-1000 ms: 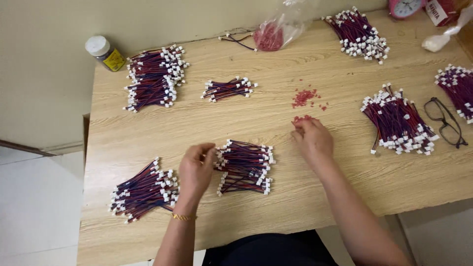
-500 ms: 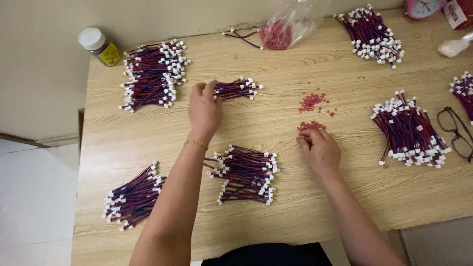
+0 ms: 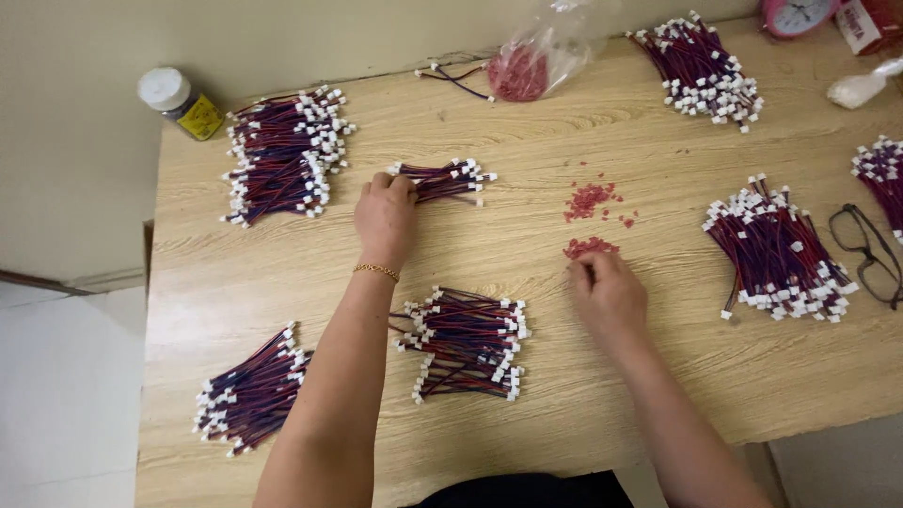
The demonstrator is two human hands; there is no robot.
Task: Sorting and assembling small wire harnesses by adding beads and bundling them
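- The left hand (image 3: 386, 214) reached across the tabletop (image 3: 527, 122) and lay on the left end of a small wire bundle (image 3: 450, 180), fingers curled over it in a grasp.
- That small bundle lay flat, mid-tabletop toward the far edge, its white connectors pointing right.
- A gold bracelet (image 3: 376, 271) sat on the left wrist.
- The right hand (image 3: 607, 293) rested knuckles-up, fingers bent at the near edge of a little heap of red bits (image 3: 590, 247); whether it pinched any could not be told.
- A second scatter of red bits (image 3: 593, 199) lay just beyond the first.
- Between the two forearms lay a bigger bundle (image 3: 466, 342) of red and dark wires with white ends.
- Another bundle (image 3: 246, 395) lay at the near left corner, well apart from the hands.
- A large bundle (image 3: 280, 155) lay at the far left, beside a white-capped jar (image 3: 179, 102).
- A clear bag (image 3: 531, 61) with red contents sat at the far edge, loose wires (image 3: 451, 75) beside it.
- More bundles lay far right (image 3: 701, 66), right (image 3: 776, 249) and at the right edge (image 3: 884, 169).
- Glasses (image 3: 867, 252) lay just beside the right bundle.
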